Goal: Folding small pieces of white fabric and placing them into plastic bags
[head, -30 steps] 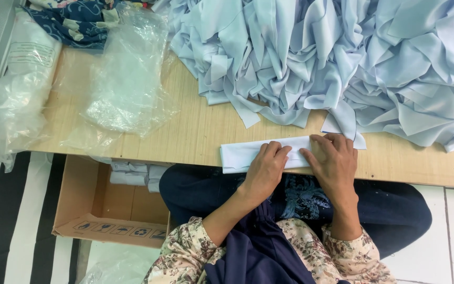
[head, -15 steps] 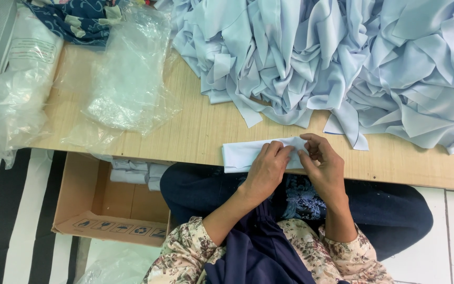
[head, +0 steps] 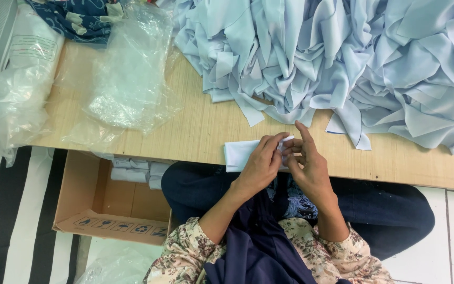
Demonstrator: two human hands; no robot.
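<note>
A folded strip of pale blue cloth (head: pixel 240 153) lies at the near edge of the wooden table (head: pixel 195 131). My left hand (head: pixel 261 165) rests on its right part, fingers curled over the fold. My right hand (head: pixel 307 164) pinches the strip's right end (head: pixel 286 143), index finger raised. A big heap of pale blue cloth pieces (head: pixel 342 58) covers the table's far right half, just beyond my hands.
Clear plastic bags (head: pixel 124 84) lie on the table's left part, with a dark patterned cloth (head: pixel 80 18) behind them. An open cardboard box (head: pixel 106 194) with several folded pale pieces (head: pixel 132 171) stands under the table at the left. My knees are under the table edge.
Both hands have slid together toward the strip's right end. The right hand has lifted off the flat cloth and now pinches its end.
</note>
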